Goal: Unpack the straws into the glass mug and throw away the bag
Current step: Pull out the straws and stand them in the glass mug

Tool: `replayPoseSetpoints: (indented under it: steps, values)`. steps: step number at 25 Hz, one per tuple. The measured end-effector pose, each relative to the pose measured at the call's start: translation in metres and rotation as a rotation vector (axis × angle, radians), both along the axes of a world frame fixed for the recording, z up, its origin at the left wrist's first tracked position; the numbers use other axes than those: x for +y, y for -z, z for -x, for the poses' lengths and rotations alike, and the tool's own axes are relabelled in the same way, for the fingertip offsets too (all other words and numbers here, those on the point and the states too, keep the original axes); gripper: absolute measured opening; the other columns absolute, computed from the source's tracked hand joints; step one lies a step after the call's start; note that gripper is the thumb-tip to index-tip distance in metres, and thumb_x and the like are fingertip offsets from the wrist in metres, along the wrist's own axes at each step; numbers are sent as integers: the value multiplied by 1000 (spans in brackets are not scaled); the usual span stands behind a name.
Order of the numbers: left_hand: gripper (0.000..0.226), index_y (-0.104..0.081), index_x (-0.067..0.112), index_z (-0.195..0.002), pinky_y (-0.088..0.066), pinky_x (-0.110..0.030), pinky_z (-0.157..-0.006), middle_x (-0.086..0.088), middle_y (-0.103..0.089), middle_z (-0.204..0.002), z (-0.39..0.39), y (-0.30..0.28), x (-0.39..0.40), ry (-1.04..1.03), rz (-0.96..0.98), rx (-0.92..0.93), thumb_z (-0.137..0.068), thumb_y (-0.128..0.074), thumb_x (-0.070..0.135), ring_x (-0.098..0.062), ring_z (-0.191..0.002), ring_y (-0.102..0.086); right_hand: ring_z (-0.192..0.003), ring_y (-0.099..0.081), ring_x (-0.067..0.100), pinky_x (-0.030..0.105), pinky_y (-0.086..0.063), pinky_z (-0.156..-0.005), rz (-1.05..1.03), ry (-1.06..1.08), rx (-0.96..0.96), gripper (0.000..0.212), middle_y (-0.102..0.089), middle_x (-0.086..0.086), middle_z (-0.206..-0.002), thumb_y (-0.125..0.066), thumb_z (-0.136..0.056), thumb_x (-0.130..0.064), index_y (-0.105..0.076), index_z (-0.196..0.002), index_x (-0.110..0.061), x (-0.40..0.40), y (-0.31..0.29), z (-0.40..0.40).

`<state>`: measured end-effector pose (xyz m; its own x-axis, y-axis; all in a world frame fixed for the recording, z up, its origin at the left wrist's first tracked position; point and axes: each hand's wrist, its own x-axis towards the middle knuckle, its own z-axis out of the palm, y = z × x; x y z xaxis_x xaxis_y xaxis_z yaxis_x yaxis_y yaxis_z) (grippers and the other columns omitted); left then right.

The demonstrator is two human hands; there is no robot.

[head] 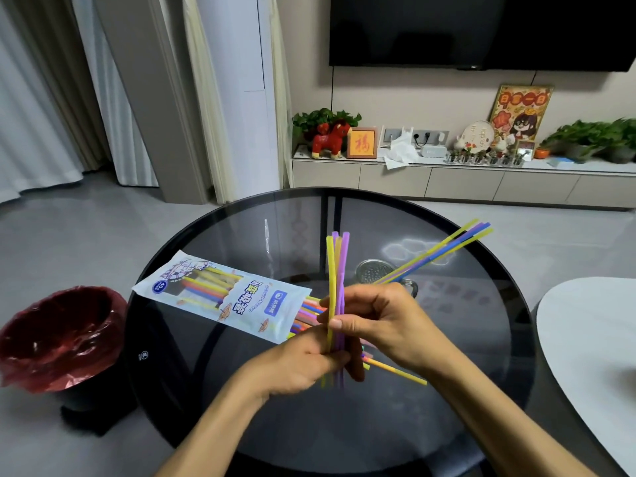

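Straws (336,270) upright in both hands.

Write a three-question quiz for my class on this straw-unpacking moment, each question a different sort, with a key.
1. True or false: the straw bag is already in the red-lined bin.
2. The bundle of straws is held by: A) left hand only, B) right hand only, C) both.
3. Fill in: some straws already lean out of the glass ____.

Key: 1 false, it lies on the glass table; 2 C; 3 mug.
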<state>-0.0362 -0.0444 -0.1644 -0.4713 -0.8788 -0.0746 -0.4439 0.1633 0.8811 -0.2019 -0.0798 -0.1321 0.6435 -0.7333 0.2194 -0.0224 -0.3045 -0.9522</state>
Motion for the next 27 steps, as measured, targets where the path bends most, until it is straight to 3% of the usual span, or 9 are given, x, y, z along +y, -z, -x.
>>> replayPoseSetpoints:
  steps: [4,8,12,13,15,16,18,20,27]
  values:
    - [19,-54,-6,-109,-51,-26,-81,-12,-67,-99,-4,2,-1,57,-119,67,-100,-42,5,-6,-85,-63,-74,-71,13,26,-55,-64,-52,48,-23,8,-77,9,-86,-68,-84,2,-69,-92,0,-5,3,0]
    - [19,-55,-4,-113,-49,-17,-81,-15,-68,-103,-4,4,-1,69,-184,126,-99,-43,2,-9,-91,-66,-79,-72,18,36,-58,-71,-119,45,-30,13,-78,8,-86,-68,-83,3,-74,-88,-8,-4,3,-2]
    - [36,-56,23,-123,-50,-30,-98,-2,-67,-121,-7,9,-11,-231,-75,390,-87,-62,17,-14,-113,-63,-72,-72,22,41,-60,-73,-108,498,-294,8,-78,11,-81,-70,-81,0,-73,-85,-6,-26,-6,12]
    - [36,-57,30,-120,-49,-30,-100,4,-65,-121,-13,13,-14,-350,45,288,-85,-63,23,-11,-113,-61,-71,-71,18,35,-61,-72,-146,642,-454,9,-77,4,-78,-69,-82,-2,-72,-85,-10,-36,-10,25]
    - [40,-51,33,-126,-40,-32,-107,7,-54,-135,-24,24,-16,-523,295,-230,-87,-61,30,-10,-125,-49,-72,-69,11,30,-60,-70,-202,879,-737,11,-75,-5,-71,-67,-86,-4,-70,-86,-14,-54,-13,53]
    - [48,-44,30,-135,-31,-34,-113,4,-42,-147,-26,32,-15,-523,354,-503,-90,-58,33,-14,-136,-37,-73,-68,10,29,-59,-69,-205,961,-790,11,-75,-7,-69,-66,-87,-4,-69,-87,-15,-60,-10,63]
    - [61,-24,29,-147,-14,-41,-120,-1,-14,-161,-25,48,-14,-453,281,-769,-93,-51,39,-21,-149,-8,-74,-68,11,27,-58,-69,-203,1043,-757,10,-74,-8,-68,-67,-88,-5,-70,-88,-15,-66,1,66]
    - [64,-14,33,-150,-11,-42,-120,0,-2,-163,-22,53,-13,-427,223,-810,-95,-46,45,-22,-150,0,-73,-67,13,28,-59,-69,-188,1043,-675,9,-73,-3,-70,-68,-87,-6,-71,-86,-14,-69,13,55]
    - [59,-20,37,-148,-28,-39,-110,3,-15,-159,-19,51,-10,-452,326,-857,-95,-43,50,-21,-140,-21,-71,-70,21,31,-62,-69,-271,979,-429,16,-71,7,-75,-67,-87,-4,-70,-77,-16,-75,31,34]
